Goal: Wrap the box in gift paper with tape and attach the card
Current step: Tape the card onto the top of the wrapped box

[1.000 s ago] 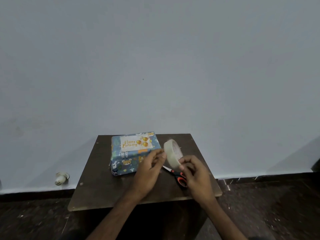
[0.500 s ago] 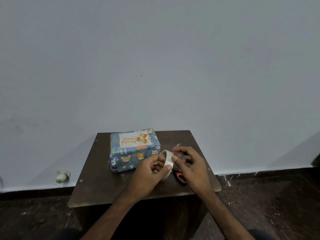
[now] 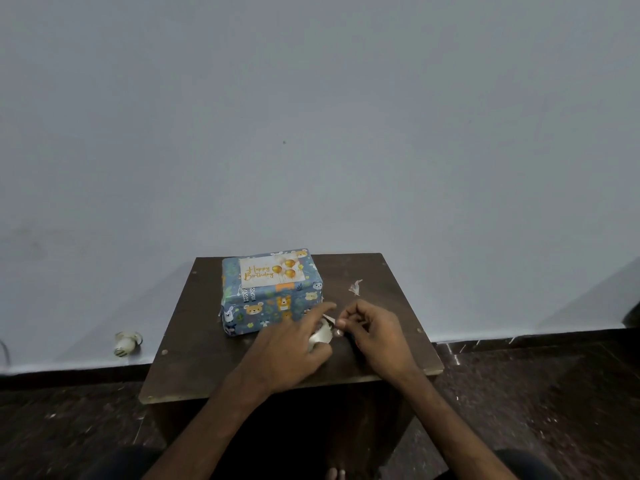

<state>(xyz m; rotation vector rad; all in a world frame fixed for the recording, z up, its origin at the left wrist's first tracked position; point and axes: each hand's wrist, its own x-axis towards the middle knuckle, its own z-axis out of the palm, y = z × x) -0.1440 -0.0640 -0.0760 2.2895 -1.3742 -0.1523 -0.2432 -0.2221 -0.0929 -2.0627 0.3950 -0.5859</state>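
My feed: left hand [image 3: 287, 344] grips tape roll [image 3: 320, 336], right hand [image 3: 379, 329] pinches tape end [image 3: 329, 319]; wrapped box [image 3: 273, 303] beyond the fingertips.

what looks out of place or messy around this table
A crumpled tape scrap lies loose on the table, past the right hand. A small white object, too small to identify, lies on the floor by the wall left of the table. The wrapped box and card look neat.
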